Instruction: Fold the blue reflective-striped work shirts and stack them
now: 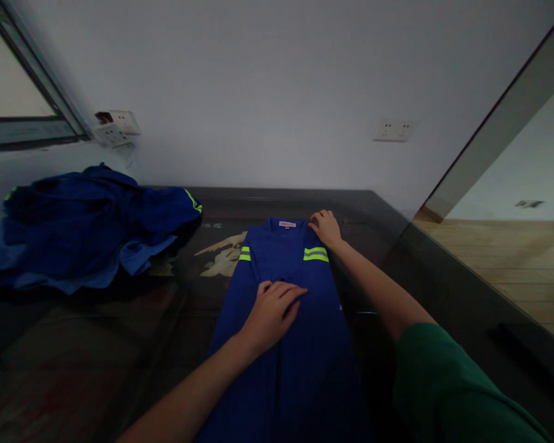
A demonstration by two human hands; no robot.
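Blue garment (314,344), neck label (287,224) illegible, collar (272,225) pointing away, long axis near-to-far, left hand (276,307) loosely spread on front, right hand (327,228) at shoulder, grip indeterminable.

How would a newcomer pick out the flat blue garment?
Find the dark table. Right of the crumpled blue heap, the garment lies flat beneath the left hand. Unlike the heap, it shows a pale label at its collar.
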